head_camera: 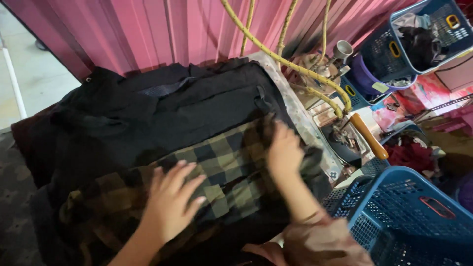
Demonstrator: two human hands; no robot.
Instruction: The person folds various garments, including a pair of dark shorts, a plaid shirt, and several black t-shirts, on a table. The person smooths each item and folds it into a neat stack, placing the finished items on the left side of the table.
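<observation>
Pressing flat, both hands [172, 202] splay on the checked cloth [224, 167].

Pink corrugated wall [148, 29] behind; pale concrete floor [34, 74] at left; blue plastic baskets [419, 216] at right.

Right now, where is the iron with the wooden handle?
In the head view, the iron sits right of the checked cloth, beyond the right hand, under yellow hoses.

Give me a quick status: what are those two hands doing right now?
Left hand flat, open on checked cloth. Right hand on cloth's far edge, blurred; grip unclear. Black garments underneath. Iron and blue basket to the right.
</observation>
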